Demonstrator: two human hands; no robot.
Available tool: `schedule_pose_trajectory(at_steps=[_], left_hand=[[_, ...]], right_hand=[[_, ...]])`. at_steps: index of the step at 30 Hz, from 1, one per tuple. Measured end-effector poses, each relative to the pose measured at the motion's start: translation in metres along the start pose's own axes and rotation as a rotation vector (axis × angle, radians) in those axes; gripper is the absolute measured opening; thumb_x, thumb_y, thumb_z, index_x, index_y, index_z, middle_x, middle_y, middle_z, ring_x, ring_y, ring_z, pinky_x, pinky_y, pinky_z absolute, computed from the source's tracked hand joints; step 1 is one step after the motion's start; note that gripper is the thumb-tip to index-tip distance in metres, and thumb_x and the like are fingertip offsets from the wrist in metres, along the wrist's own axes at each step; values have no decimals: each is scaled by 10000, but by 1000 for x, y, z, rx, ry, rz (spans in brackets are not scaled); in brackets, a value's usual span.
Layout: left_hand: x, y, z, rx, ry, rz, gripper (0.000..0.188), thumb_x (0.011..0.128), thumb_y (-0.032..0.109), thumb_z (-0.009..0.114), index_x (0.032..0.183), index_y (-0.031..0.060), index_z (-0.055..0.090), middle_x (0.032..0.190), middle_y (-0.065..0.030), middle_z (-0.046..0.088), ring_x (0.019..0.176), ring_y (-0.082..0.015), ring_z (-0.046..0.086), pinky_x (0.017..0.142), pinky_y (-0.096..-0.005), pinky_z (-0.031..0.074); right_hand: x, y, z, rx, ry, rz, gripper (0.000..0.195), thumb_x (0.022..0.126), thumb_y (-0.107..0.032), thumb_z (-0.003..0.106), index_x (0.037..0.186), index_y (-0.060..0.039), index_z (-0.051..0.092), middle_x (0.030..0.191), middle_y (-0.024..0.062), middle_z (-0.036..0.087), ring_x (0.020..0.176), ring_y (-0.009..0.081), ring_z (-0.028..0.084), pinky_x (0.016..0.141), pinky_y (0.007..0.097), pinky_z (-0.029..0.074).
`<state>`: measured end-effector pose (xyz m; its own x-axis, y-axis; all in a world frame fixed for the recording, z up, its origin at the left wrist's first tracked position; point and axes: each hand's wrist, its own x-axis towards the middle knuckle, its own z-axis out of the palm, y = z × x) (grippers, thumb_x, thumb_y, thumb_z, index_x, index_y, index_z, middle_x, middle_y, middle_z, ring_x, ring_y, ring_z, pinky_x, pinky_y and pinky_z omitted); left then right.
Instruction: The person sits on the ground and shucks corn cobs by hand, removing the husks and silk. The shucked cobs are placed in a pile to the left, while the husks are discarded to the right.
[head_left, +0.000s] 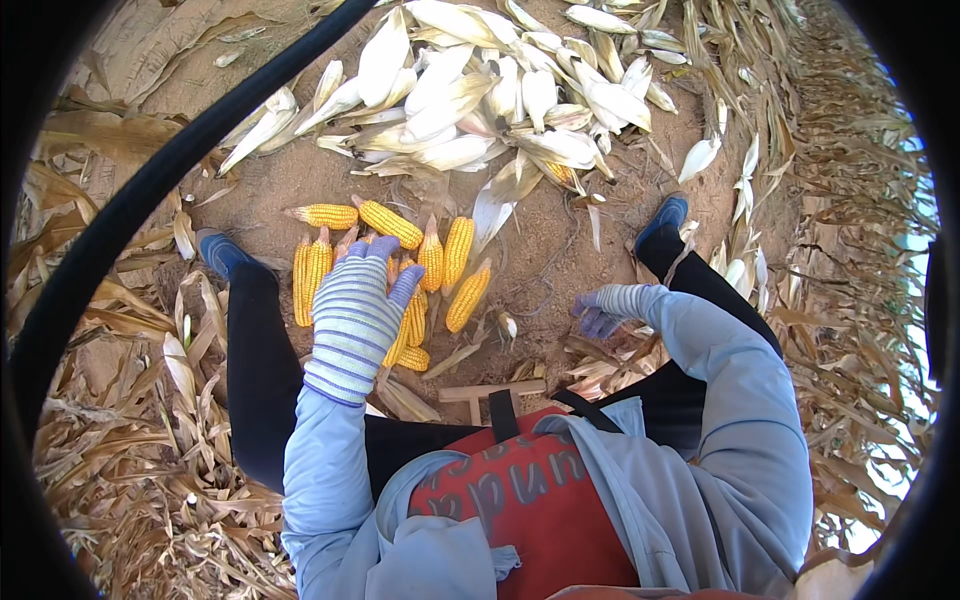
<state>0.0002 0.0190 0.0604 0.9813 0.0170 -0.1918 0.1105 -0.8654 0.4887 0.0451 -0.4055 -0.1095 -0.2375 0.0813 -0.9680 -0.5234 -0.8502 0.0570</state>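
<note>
My left hand (358, 311), in a striped knit glove with purple fingertips, lies over a loose pile of husked yellow corn cobs (458, 247). Its thumb stands apart from the fingers; what is under the palm is hidden. One cob (469, 296) rests at the pile's right edge, and another (388, 223) lies just beyond my fingertips. Over bare soil by my right knee hangs my right hand (606, 309), gloved alike, its fingers loosely bent, with no object visible in them. Farther out is a heap of corn ears in pale husks (450, 97).
My legs are spread around the cobs, blue shoes (221, 253) at each side. A small wooden frame (491, 391) sits before my red apron (525, 502). Dry husks and stalks (142, 465) cover the ground on both sides. A dark strap (172, 165) crosses the upper left.
</note>
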Motion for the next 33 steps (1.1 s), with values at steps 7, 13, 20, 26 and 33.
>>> schedule_pose_trajectory(at_steps=[7,13,20,26,33], left_hand=[[1,6,2,-5,-90,-6,378,767,272,623,1044,27,546,944,-182,575,850,-334,569,743,-383,459],[-3,15,9,-18,-139,74,399,770,292,614,1063,32,536,937,-182,577,858,-336,562,746,-396,454],[-3,20,18,-56,-197,117,390,764,296,606,1038,32,521,878,-160,553,795,-315,556,700,-400,449],[-4,21,21,-85,-190,118,385,757,304,603,1018,32,526,869,-170,548,789,-327,557,690,-409,449],[-6,20,30,-50,-246,84,334,754,311,591,954,48,544,856,-182,557,811,-333,561,699,-415,455]], right_hand=[[2,-144,6,-770,612,-715,315,829,-300,528,1002,-41,574,863,145,629,846,292,602,761,383,460],[-4,-270,9,-835,1017,-697,342,768,-222,605,1053,-40,549,1047,159,561,964,307,546,851,374,428],[45,-326,-22,-949,1319,-746,479,696,-193,644,1138,-91,493,1188,116,482,1099,270,467,900,402,389],[60,-340,-26,-1040,1415,-591,522,659,-176,663,1147,-102,492,1148,134,492,1053,271,497,857,400,421],[23,-315,-5,-959,1040,-326,707,558,-290,771,1158,-53,481,1151,184,506,1047,298,521,872,388,428]])
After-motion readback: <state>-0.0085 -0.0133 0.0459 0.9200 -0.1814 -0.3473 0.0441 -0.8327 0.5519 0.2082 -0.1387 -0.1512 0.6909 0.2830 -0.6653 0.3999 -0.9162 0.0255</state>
